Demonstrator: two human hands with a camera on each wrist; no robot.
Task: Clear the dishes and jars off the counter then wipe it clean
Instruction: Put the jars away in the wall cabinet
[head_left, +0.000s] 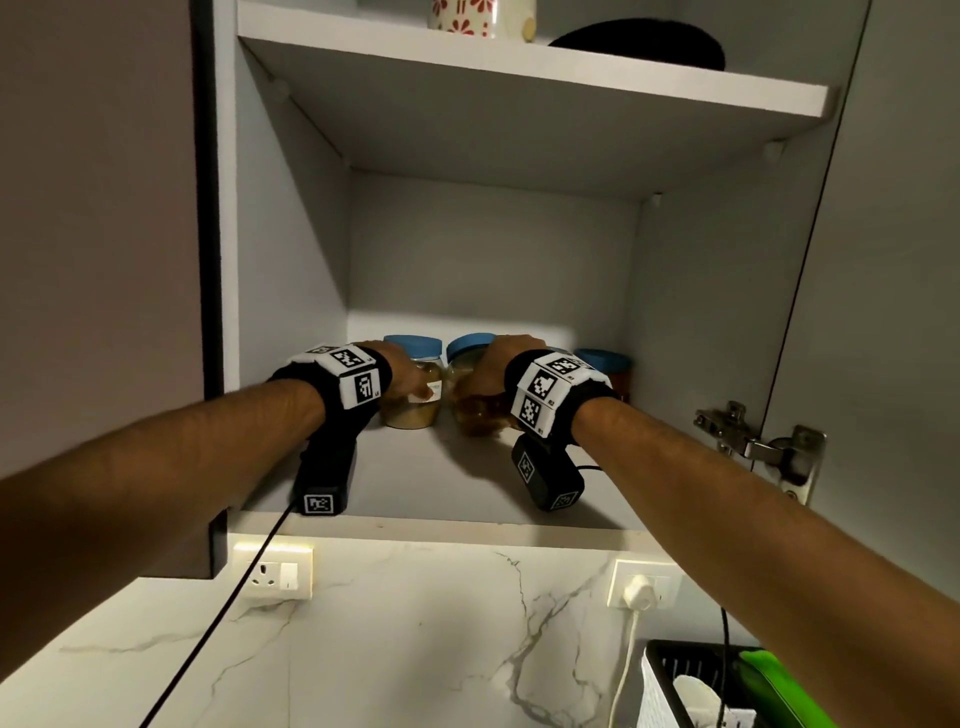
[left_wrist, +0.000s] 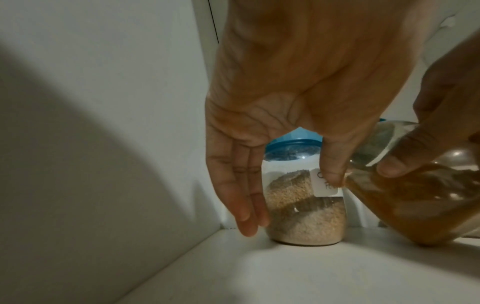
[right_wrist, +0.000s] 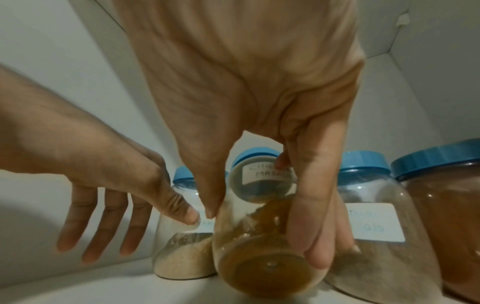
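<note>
On the lower cabinet shelf stands a blue-lidded jar of beige powder. My left hand is open beside it. Its straight fingers hang along the jar's left side and its thumb touches the label. My right hand grips a jar of brown spice. That jar is tilted, its base edge on the shelf right of the beige jar.
To the right stand a jar of grey powder and a reddish-filled jar. The upper shelf holds a floral cup and a black object. The door hinge is at right. A white basket sits below.
</note>
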